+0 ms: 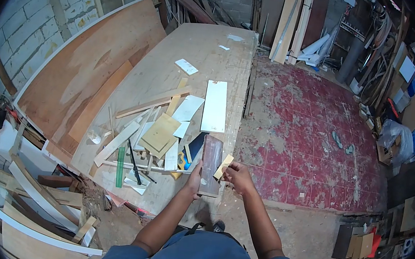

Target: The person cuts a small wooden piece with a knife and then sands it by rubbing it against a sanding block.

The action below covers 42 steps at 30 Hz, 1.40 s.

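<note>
My left hand (pixel 194 181) grips the left edge of a brown wooden board (pixel 211 163), which is held lengthwise in front of me at the table's near right edge. Its face has pale, dusty streaks. In my right hand (pixel 237 177) is a small pale yellow block (pixel 224 166) with a dark lower edge, pinched between thumb and fingers. The block is at the board's right edge; whether they touch I cannot tell. Just beyond the board lies a white panel (pixel 215 106). Left of it, a yellow-handled tool (pixel 182 161) is partly covered.
The wooden worktable (pixel 147 80) carries wood offcuts (pixel 156 133), a green strip (pixel 120 167) and a black rod (pixel 133 162). A large plywood sheet (pixel 87 66) leans along its left side. On the right are a worn red floor (pixel 303 134) and slippers (pixel 338 139).
</note>
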{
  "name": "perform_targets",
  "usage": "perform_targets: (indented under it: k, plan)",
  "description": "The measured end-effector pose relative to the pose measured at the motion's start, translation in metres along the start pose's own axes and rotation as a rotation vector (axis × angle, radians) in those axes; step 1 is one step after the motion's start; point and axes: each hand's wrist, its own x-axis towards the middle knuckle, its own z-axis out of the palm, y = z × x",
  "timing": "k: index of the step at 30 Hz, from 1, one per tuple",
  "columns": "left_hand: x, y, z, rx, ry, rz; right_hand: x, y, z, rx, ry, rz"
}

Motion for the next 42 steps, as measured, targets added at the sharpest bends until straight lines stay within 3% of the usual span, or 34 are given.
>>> perform_targets:
  k: [4,11,17,21,23,26,30,32,36,39,42]
  plan:
    - [-0.003,0.002,-0.003,0.003,-0.015,-0.034,-0.015,-0.027,0.017,-0.052,0.086,-0.061]
    - [-0.011,-0.001,-0.012,0.060,-0.127,-0.081,0.001,-0.012,0.011,-0.216,0.100,-0.100]
    - [-0.003,-0.017,-0.012,-0.047,-0.048,0.099,-0.001,-0.005,0.020,-0.247,0.135,-0.174]
    - [0.004,-0.013,-0.019,-0.137,-0.004,0.063,-0.005,0.010,0.019,-0.362,0.102,-0.235]
    - [0.004,-0.011,-0.021,0.140,0.088,0.193,-0.003,0.021,0.014,-0.400,0.092,-0.288]
    - [0.010,-0.015,-0.030,0.235,0.057,0.322,-0.004,0.021,0.011,-0.375,0.075,-0.319]
    - [0.001,-0.004,-0.031,0.290,0.032,0.302,-0.001,0.018,0.000,-0.370,0.108,-0.328]
    - [-0.002,0.004,-0.029,0.296,0.078,0.147,-0.005,0.009,0.000,-0.492,0.065,-0.320]
    - [0.007,0.002,-0.036,0.371,0.108,0.151,-0.008,0.016,0.000,-0.459,0.106,-0.380]
    - [0.009,0.006,-0.028,0.164,0.294,0.296,-0.013,0.014,-0.004,-0.651,0.174,-0.406]
    - [0.008,0.008,-0.026,-0.075,0.295,0.474,-0.018,0.013,-0.001,-0.507,0.230,-0.427]
